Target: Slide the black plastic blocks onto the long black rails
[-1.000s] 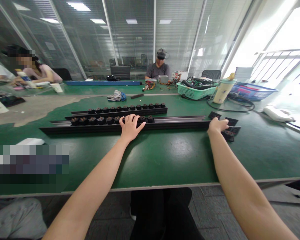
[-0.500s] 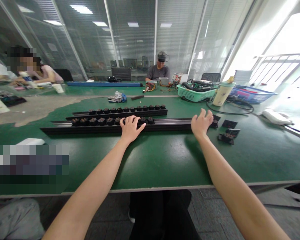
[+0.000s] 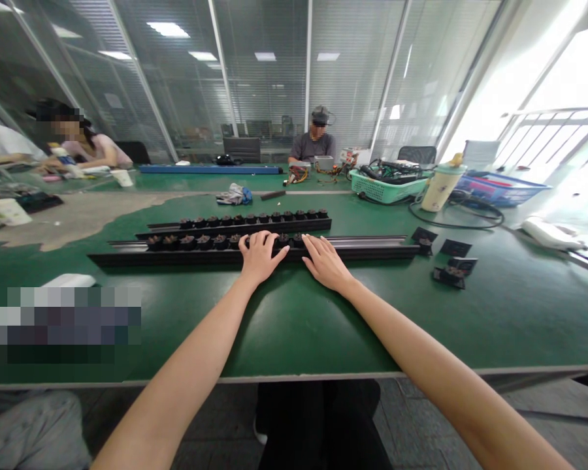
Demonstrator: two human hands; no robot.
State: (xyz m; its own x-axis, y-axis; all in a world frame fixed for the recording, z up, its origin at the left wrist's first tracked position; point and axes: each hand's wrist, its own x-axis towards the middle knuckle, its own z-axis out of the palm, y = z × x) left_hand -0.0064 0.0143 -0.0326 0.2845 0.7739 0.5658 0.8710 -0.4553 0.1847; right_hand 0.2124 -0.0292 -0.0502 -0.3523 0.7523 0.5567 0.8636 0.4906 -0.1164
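since the earlier frame, our right hand has come away from the loose black pieces and is now just beside our left hand, at the middle of the front rail; the left hand keeps its place there.

around us on the green table, we see a crumpled cloth and a short dark strip beyond the rails. farther to the right we have a green basket heaped with cables, a pale yellow bottle, a blue bin and a white device. a long blue bar lies across the far side, left of a seated person in a grey shirt. the rear rail, with its own row of dark parts, lies behind the front one, so we would meet the front rail first. our own fingers hide part of the nearer row.

our front rail is long, black and straight, lying crosswise before us; its channel carries round black sockets with brownish tops, and its right stretch shines bare. the loose pieces lie just past that end, flat or tilted. our left thumb stands apart from the fingers, which curl over the sockets; our right fingers lie close together on the rail. we cannot tell whether either hand clamps anything.
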